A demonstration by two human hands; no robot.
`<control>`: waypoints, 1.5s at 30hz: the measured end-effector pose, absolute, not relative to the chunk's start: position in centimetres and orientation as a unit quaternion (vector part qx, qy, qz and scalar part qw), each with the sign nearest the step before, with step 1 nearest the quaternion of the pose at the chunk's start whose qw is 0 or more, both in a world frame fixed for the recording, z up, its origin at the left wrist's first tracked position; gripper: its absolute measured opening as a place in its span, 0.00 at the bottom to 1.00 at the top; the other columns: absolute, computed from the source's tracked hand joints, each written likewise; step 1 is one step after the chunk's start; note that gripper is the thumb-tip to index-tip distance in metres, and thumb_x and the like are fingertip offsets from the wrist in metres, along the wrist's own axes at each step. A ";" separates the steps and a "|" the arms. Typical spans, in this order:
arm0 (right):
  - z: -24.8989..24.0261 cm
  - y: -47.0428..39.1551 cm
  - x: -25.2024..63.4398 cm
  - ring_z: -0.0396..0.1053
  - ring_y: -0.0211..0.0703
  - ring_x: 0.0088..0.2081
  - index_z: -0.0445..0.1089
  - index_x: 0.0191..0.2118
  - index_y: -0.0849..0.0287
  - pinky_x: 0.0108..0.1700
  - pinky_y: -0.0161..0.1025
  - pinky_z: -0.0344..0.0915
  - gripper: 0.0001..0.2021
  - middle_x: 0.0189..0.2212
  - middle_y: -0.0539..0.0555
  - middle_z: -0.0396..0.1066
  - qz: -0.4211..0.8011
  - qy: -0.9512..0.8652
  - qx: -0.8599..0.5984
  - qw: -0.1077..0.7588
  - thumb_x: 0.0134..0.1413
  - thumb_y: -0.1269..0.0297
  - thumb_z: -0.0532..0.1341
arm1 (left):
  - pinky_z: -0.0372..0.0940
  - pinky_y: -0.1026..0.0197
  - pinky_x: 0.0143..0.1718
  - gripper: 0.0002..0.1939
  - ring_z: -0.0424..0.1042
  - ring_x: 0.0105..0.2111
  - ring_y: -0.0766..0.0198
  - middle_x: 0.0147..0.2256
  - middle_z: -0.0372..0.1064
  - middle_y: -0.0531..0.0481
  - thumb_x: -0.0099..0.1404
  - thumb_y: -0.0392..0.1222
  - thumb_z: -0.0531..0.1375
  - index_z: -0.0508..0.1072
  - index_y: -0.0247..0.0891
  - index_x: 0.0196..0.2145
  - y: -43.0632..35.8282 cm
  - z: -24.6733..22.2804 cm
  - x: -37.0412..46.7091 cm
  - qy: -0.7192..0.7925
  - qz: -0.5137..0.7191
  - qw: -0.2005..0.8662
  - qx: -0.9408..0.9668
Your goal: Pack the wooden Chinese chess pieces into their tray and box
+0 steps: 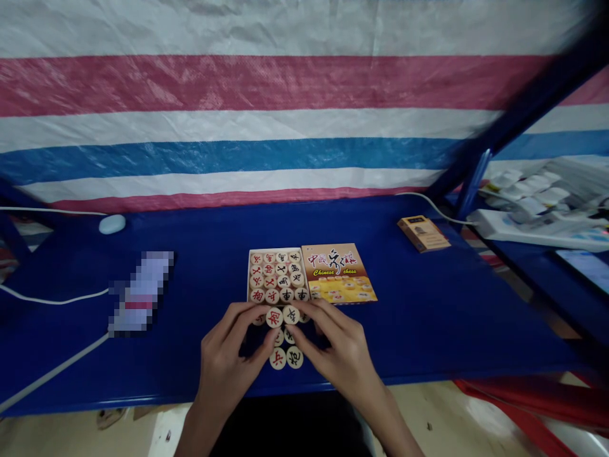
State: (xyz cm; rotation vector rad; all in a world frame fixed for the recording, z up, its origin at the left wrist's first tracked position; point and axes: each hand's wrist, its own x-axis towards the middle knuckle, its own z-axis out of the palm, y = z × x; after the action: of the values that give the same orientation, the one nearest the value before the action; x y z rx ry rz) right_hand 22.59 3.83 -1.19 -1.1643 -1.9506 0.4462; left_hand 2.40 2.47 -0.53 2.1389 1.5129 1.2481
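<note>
Well, your left hand [226, 349] pinches a red disc [275, 317], your right hand [349, 346] a black disc [291, 314], by their rims, near the box [248, 270] at the frame's lower centre, probably to keep both level.

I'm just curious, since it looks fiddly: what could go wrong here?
The left hand and right hand each pinch a piece at the box, so one might slip. A knuckle or fingertip could also nudge the loose pieces just below.
</note>
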 end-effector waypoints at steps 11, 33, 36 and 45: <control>-1.0 4.1 22.7 0.73 0.40 0.37 0.71 0.54 0.53 0.40 0.38 0.73 0.16 0.40 0.53 0.75 0.192 -0.763 -0.452 0.419 0.62 0.67 0.64 | 0.68 0.65 0.32 0.15 0.70 0.32 0.70 0.44 0.70 0.51 0.66 0.35 0.66 0.75 0.46 0.50 2.8 -0.4 2.3 0.511 0.439 0.149 0.724; -0.8 4.0 22.8 0.73 0.40 0.36 0.72 0.55 0.50 0.37 0.39 0.73 0.16 0.40 0.53 0.76 0.216 -0.756 -0.446 0.428 0.61 0.66 0.65 | 0.67 0.64 0.28 0.13 0.68 0.28 0.70 0.42 0.71 0.50 0.65 0.36 0.66 0.76 0.44 0.47 2.9 -0.2 2.1 0.505 0.456 0.186 0.709; -0.6 4.2 22.7 0.73 0.41 0.36 0.74 0.53 0.51 0.38 0.40 0.72 0.15 0.37 0.52 0.76 0.208 -0.754 -0.448 0.433 0.60 0.65 0.66 | 0.68 0.64 0.29 0.12 0.69 0.29 0.70 0.42 0.72 0.50 0.65 0.36 0.66 0.76 0.44 0.47 2.8 -0.2 2.1 0.505 0.458 0.182 0.709; 0.5 7.6 21.2 0.69 0.51 0.49 0.74 0.52 0.54 0.51 0.50 0.66 0.15 0.45 0.55 0.76 0.041 -0.765 -0.497 0.408 0.60 0.64 0.65 | 0.70 0.54 0.47 0.12 0.72 0.46 0.59 0.47 0.72 0.48 0.65 0.39 0.66 0.76 0.43 0.47 6.0 0.2 3.0 0.560 0.443 0.056 0.698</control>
State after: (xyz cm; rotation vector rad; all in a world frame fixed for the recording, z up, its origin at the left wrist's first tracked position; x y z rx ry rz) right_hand 21.24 7.62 0.49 -1.2515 -1.9277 0.1032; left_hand 3.00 5.97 0.18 2.1183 1.6987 1.3438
